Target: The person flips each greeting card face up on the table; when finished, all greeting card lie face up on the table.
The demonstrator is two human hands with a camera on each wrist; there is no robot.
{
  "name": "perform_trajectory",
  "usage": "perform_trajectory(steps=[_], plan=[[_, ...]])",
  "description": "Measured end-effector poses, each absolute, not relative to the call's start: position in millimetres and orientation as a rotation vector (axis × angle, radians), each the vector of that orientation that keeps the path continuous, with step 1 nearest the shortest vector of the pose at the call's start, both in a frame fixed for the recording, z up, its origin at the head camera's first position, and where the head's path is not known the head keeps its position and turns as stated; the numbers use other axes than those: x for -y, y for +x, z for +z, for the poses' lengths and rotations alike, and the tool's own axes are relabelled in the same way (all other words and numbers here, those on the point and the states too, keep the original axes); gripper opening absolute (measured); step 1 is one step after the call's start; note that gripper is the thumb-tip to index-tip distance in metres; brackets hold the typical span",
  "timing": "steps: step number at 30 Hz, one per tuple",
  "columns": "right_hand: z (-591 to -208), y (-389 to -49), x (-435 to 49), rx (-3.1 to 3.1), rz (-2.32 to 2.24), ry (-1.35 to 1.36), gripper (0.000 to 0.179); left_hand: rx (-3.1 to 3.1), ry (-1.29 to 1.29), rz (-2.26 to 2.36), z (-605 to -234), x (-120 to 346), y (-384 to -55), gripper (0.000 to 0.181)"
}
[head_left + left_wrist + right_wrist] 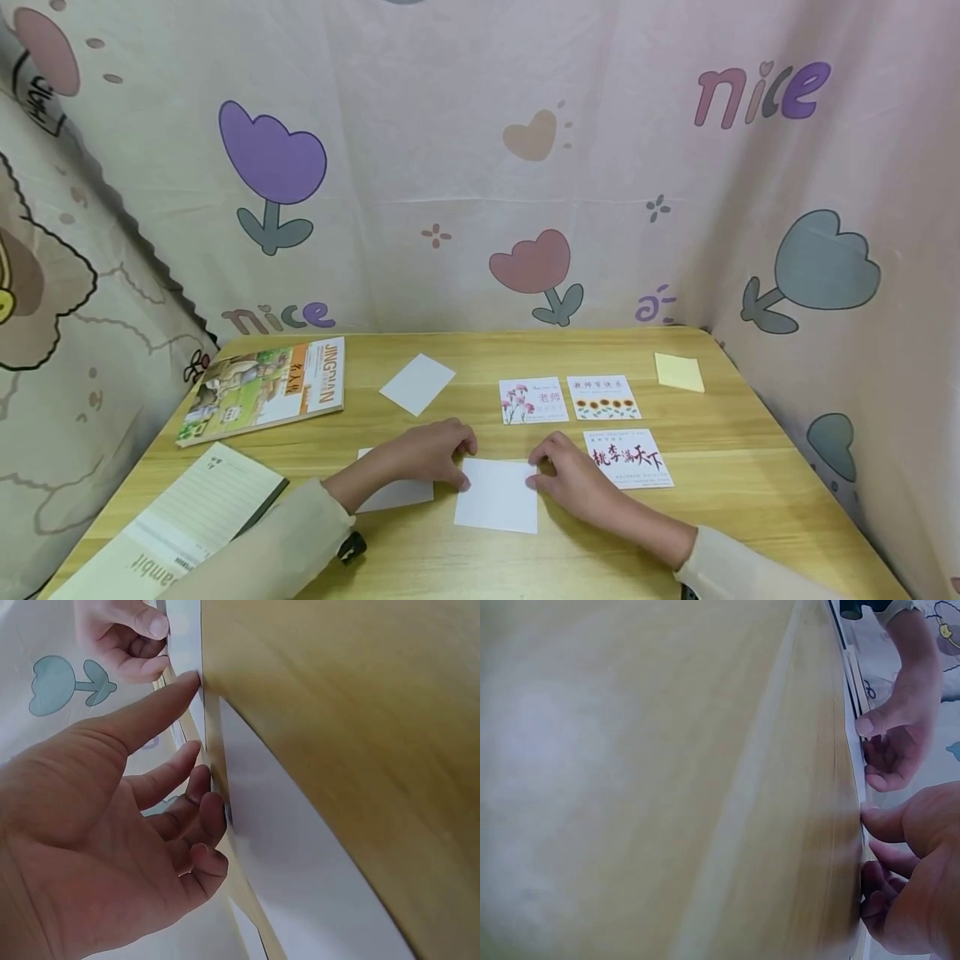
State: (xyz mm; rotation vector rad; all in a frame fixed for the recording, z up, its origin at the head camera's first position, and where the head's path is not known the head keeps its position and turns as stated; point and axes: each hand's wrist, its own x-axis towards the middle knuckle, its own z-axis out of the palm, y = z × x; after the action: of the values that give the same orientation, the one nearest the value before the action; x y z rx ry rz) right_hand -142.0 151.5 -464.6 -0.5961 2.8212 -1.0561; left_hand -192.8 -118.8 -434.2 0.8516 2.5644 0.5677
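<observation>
A plain white square card lies near the front middle of the table, between my two hands. My left hand has its thumb at the card's left edge and its index fingertip by the upper left corner. In the left wrist view, thumb and index fingertip stand apart, the other fingers loosely bent. At the card's right side, my right hand touches the edge with its thumb, the index finger near the upper right corner. Under my left forearm, a second white card is partly covered.
Another white card lies farther back. To the right are a pink flower card, a sunflower card, a card with red lettering and a yellow sticky-note pad. A book and a notepad occupy the left.
</observation>
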Motion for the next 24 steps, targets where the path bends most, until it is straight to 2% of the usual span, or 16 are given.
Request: perform_trajectory(steps=[12, 24], plan=[[-464.0, -142.0, -152.0, -2.785, -1.119, -0.558, 0.019, -2.509, 0.839, 0.596, -432.9, 112.6, -194.1, 0.036], [-458.1, -150.8, -157.3, -2.569, -1.204, -0.669, 0.006, -2.483, 0.826, 0.624, -430.8, 111.5, -189.2, 0.036]])
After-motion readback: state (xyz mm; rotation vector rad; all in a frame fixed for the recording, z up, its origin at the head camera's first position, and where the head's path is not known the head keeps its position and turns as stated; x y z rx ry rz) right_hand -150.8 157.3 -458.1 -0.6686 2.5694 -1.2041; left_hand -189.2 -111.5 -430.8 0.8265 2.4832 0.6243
